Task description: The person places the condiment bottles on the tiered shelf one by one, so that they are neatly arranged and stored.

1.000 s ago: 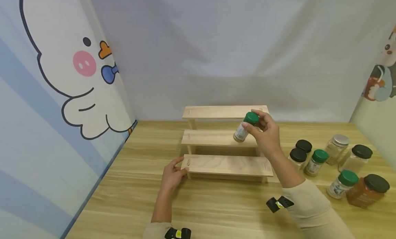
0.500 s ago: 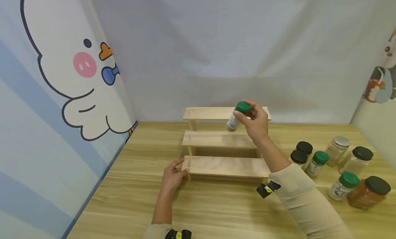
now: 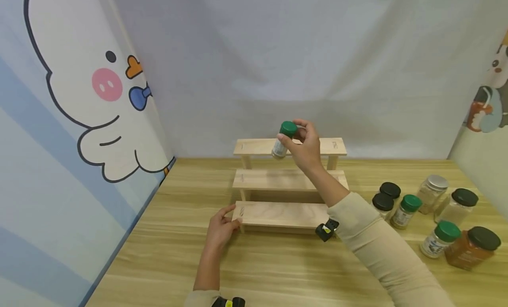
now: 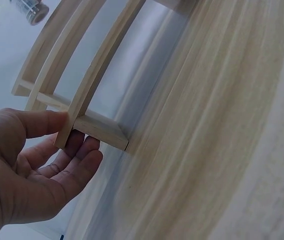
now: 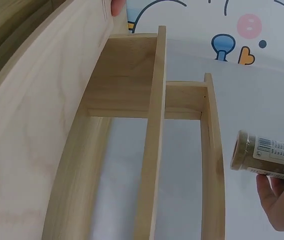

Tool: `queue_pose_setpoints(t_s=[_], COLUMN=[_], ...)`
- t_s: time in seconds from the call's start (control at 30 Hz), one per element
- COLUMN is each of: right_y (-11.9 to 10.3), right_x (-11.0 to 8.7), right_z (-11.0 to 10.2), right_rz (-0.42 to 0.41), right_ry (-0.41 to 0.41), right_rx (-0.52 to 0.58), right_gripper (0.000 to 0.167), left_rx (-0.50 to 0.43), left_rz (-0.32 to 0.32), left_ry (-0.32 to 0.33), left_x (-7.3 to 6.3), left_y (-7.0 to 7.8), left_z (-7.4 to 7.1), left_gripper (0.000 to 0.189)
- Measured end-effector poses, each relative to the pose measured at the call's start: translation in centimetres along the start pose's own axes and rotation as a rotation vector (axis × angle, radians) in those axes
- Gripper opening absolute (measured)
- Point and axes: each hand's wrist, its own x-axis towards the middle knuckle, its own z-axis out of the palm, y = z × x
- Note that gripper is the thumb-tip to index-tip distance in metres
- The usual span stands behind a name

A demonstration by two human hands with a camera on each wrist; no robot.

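Note:
A three-tier wooden shelf (image 3: 278,213) stands on the table. My left hand (image 3: 221,227) grips the left end of its lowest board, thumb on top and fingers beneath, as the left wrist view (image 4: 41,165) of that hand also shows. My right hand (image 3: 305,146) holds a small spice jar (image 3: 280,147) with a green lid, pinched near its top between thumb and fingers. The jar is tilted and overlaps the top board in the head view. Seen from the right wrist, the jar (image 5: 267,152) has a barcode label and brown contents, with its base pointing toward the top board's edge.
On the right of the table stand several jars: black-lidded ones (image 3: 382,202), green-lidded ones (image 3: 439,240), a silver-lidded one (image 3: 432,193) and a reddish-brown one (image 3: 472,248). A pale curtain (image 3: 297,69) hangs behind the shelf. A cartoon-printed wall (image 3: 79,135) borders the left side.
My right hand has carried the green-lidded spice jar leftward and upward, from in front of the middle board to the height of the top board. The left hand keeps its grip in place.

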Motion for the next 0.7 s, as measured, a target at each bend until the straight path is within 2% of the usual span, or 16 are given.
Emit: queue_pose_setpoints(t_s=[0.3,0.5,0.7], right_y=[0.9,1.5,1.7], right_x=[1.6,2.5,3.5], right_z=[1.6,2.1,3.3], right_rz=[-0.041,-0.026,-0.005], right_ry=[0.028,0.035,0.018], right_rx=[-0.049,-0.029,-0.047], right_gripper=[0.048,0.052,0.049], left_rx=[-0.016,-0.035,-0.029], left_rz=[0.000,-0.001,-0.002], left_ry=[-0.017,-0.002,0.008], left_x=[0.1,0.1,0.0], left_y=[0.1,0.2,0.3], left_z=[0.1,0.4,0.0], left_gripper=[0.050,0.050,0.050])
